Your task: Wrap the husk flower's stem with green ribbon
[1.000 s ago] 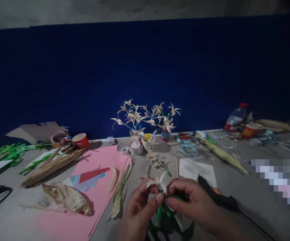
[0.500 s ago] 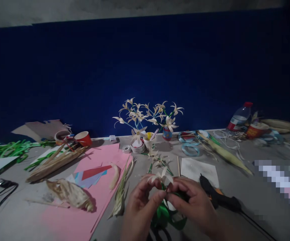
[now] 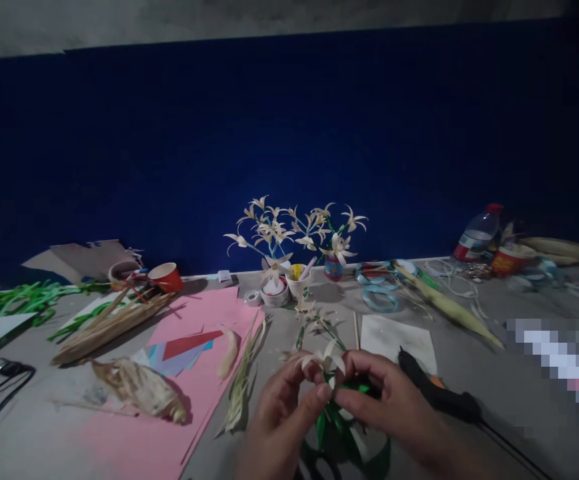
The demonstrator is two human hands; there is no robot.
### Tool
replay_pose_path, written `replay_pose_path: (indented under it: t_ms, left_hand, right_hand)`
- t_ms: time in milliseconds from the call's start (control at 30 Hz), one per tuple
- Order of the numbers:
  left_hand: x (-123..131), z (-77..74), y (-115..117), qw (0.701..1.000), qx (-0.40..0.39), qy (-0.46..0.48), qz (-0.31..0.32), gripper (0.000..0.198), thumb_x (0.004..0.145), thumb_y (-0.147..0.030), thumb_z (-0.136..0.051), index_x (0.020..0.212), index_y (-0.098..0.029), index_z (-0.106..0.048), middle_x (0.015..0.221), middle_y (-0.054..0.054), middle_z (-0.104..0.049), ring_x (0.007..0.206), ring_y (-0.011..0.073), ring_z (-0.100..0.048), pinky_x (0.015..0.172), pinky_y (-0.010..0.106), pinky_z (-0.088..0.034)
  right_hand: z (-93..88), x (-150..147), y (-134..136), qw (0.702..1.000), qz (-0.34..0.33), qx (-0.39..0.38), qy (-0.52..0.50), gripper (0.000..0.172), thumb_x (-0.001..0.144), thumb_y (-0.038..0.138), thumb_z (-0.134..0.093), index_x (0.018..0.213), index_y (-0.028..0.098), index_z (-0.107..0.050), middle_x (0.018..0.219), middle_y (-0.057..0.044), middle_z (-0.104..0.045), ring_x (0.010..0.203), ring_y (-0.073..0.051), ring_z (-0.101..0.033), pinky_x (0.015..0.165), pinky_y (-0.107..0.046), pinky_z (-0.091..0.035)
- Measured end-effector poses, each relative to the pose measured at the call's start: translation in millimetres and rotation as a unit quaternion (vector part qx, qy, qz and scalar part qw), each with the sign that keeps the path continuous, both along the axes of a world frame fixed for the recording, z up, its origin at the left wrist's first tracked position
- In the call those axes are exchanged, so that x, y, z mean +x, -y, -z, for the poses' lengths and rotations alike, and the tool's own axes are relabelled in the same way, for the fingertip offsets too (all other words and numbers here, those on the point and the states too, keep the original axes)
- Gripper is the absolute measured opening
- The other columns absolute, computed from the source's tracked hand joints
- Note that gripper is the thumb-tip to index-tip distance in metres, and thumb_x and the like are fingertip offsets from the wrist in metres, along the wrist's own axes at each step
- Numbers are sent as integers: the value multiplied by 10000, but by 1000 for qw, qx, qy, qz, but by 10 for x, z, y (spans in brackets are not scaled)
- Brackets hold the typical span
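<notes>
Between my two hands is a pale artificial flower [image 3: 325,360] with pointed petals, pinched near its base. My left hand [image 3: 289,407] grips it from the left, thumb and fingers together. From the right, my right hand [image 3: 382,397] pinches at the same spot below the petals. A shiny green ribbon [image 3: 349,443] hangs beneath the fingers; where it joins the flower is hidden. Dark scissors handles [image 3: 322,463] show on the table under the hands. Just beyond the fingertips lie finished-looking flowers on green stems [image 3: 314,320].
A black glue gun [image 3: 437,390] lies right of my right hand, its cord running forward. Pink paper [image 3: 199,400] and dried husks [image 3: 139,387] are on the left. Flowers in small pots [image 3: 275,293] stand at the back. A bottle [image 3: 477,233] stands back right.
The flower has tilted a little and sits slightly lower between my fingers. The green ribbon below has shifted and spread toward the right. Both hands stay in nearly the same place.
</notes>
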State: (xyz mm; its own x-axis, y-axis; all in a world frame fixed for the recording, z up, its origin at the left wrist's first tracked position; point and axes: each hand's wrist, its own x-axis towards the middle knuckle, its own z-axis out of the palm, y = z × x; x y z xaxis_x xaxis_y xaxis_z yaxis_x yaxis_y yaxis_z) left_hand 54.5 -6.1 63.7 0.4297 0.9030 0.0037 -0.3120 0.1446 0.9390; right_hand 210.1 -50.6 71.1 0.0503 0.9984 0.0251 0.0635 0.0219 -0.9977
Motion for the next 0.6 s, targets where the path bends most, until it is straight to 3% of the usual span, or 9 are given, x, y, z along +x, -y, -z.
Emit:
replay_pose_path:
  t_ms: [167, 300, 467, 600]
  left_hand:
    - [-6, 35, -17, 995, -72, 54, 49, 187, 682, -292, -827, 711, -189, -674, 754, -2, -579, 795, 172, -503, 718, 247, -393]
    - [-4, 46, -24, 996, -75, 42, 33, 199, 676, -298, -837, 716, -187, -676, 736, -11, -555, 769, 158, -482, 707, 240, -381]
    - [-22, 2, -36, 996, -67, 28, 58, 211, 681, -319, -831, 706, -184, -670, 746, -6, -562, 766, 158, -487, 709, 243, -383]
    - [-25, -2, -56, 995, -70, 34, 66, 199, 671, -306, -837, 703, -181, -686, 761, 2, -579, 788, 167, -505, 726, 247, -393]
  right_hand:
    - [23, 6, -32, 999, -30, 12, -38, 120, 744, 277, -703, 741, 202, -610, 707, 32, -555, 662, -128, -495, 576, -215, -399]
    - [37, 4, -54, 997, -35, 6, -68, 172, 683, 281, -765, 698, 189, -621, 663, 40, -548, 654, -128, -499, 622, -227, -426]
    - [122, -9, -13, 988, -7, -39, -149, 264, 620, 348, -842, 694, 182, -651, 651, 42, -551, 635, -117, -500, 603, -216, -429]
    - [157, -3, -11, 991, -3, -21, -133, 238, 648, 309, -814, 688, 188, -613, 657, 46, -535, 629, -116, -495, 590, -212, -417]
